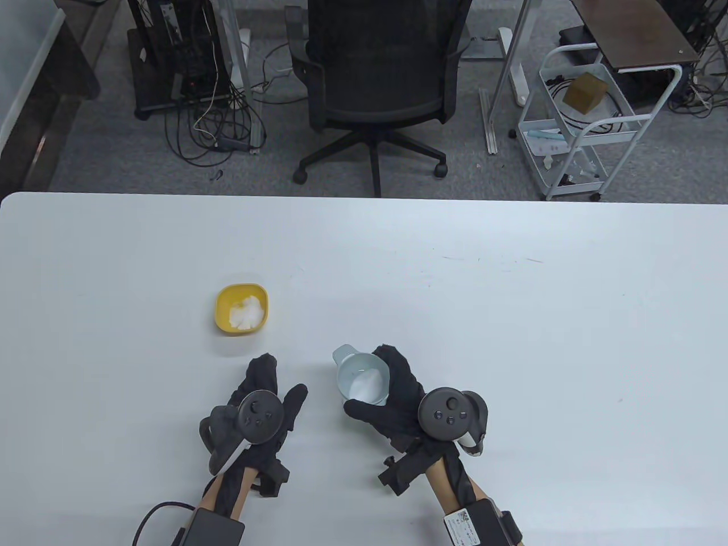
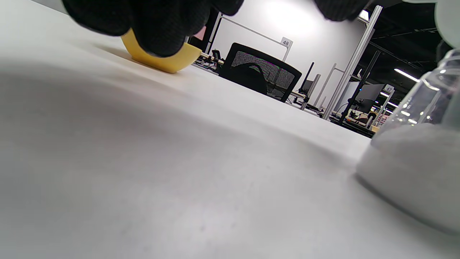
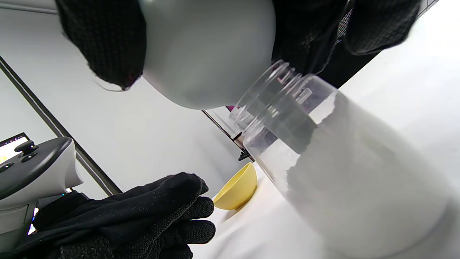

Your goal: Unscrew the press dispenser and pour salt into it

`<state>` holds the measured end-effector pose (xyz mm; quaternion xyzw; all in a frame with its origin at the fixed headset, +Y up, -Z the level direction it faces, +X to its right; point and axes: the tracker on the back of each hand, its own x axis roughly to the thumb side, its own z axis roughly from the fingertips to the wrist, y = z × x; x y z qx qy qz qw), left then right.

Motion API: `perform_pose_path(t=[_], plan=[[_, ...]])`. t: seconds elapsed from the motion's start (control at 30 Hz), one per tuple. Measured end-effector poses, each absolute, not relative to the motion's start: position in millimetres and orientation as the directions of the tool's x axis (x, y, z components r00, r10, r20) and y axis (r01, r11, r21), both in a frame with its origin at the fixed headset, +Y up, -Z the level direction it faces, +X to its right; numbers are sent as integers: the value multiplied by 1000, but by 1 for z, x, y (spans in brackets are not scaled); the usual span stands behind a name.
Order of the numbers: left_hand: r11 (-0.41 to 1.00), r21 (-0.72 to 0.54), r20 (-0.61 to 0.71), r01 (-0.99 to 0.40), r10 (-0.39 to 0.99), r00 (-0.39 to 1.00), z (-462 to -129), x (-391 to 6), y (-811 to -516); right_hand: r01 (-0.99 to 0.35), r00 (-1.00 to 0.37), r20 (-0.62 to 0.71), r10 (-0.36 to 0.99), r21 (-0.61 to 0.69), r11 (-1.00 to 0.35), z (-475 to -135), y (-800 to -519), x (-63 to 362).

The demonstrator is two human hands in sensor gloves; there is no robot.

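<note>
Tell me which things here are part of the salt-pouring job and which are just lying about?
Part of the job:
- clear dispenser bottle, open-necked, holding salt
- grey cup with salt, gripped by the right hand above the bottle
- yellow bowl holding a white heap
- left hand, holding nothing

Just lying about:
- office chair
- white cart with a brown box

Low over the white desk, black gloved fingers hang from the top left of the frame, partly covering a yellow bowl. At the right edge stands a clear jar heaped with white salt. A black chair sits mid-frame beyond.
</note>
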<state>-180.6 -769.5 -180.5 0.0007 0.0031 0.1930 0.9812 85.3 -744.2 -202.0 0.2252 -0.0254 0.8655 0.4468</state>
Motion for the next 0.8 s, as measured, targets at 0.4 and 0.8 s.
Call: perform_pose_path(t=[0.4,0.8], plan=[[931,0,-4,-364,364,931,-180,-180,-771,-762,-538,439,720,113,-638,-203,-753,85],[930,-12,-1,-366,366,930,-180,-179,-773,-784,-494,418,762,166,-599,-203,-755,84]])
